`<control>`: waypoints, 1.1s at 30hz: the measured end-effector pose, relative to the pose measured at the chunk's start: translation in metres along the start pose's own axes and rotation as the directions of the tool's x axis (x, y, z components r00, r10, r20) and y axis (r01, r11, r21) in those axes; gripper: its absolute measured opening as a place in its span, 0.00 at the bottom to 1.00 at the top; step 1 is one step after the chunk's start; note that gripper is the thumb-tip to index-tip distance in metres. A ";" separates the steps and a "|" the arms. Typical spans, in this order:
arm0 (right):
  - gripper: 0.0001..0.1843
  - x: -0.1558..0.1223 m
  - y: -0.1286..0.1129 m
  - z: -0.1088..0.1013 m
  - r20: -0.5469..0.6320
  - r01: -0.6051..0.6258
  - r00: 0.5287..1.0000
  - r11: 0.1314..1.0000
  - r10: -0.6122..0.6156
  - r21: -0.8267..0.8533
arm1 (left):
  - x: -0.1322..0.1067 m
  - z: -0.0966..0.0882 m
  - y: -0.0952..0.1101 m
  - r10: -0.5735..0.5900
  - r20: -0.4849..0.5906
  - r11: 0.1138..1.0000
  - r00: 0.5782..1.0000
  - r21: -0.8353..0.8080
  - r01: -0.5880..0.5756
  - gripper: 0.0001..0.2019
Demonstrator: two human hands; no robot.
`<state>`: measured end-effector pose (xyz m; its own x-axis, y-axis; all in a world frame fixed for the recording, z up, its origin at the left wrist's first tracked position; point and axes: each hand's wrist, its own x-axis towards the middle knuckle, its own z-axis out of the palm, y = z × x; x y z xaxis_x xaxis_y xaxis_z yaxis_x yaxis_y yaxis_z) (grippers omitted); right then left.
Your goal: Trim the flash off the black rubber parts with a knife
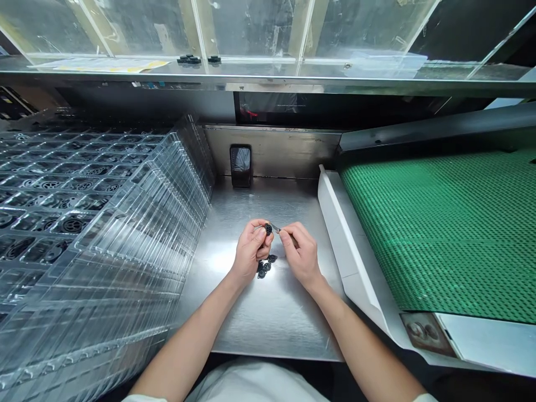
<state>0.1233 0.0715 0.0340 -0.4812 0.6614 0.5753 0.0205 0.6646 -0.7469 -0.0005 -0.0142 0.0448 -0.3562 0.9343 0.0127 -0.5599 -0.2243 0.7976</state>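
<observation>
Between thumb and fingers, my left hand (253, 245) grips a small round black part (268, 229) with openings in its face. Close by on the right, my right hand (302, 252) is closed around a thin metal tool (275, 228), whose tip reaches the black part; most of the tool is hidden in the fingers, so its kind is unclear. Below my hands, several similar black parts (264, 269) lie in a small cluster on the metal worktop (276, 324). My left hand partly covers that cluster.
Stacked clear plastic trays (167, 184) with black parts in their pockets rise on the left. A green conveyor belt (444, 223) runs on the right behind a white guard (352, 257). A phone-like dark object (240, 166) leans at the back wall. Above is a metal shelf (276, 85).
</observation>
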 end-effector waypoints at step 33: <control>0.07 -0.010 -0.004 0.008 0.073 0.151 0.986 0.988 -0.153 0.027 | 0.008 -0.012 -0.011 -0.165 -0.177 0.938 0.970 -0.333 0.099 0.13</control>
<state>0.1204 0.0593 0.0289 -0.5411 0.5249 0.6570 -0.0765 0.7473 -0.6600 -0.0068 -0.0073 0.0288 -0.3854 0.8947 -0.2258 -0.8093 -0.2102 0.5484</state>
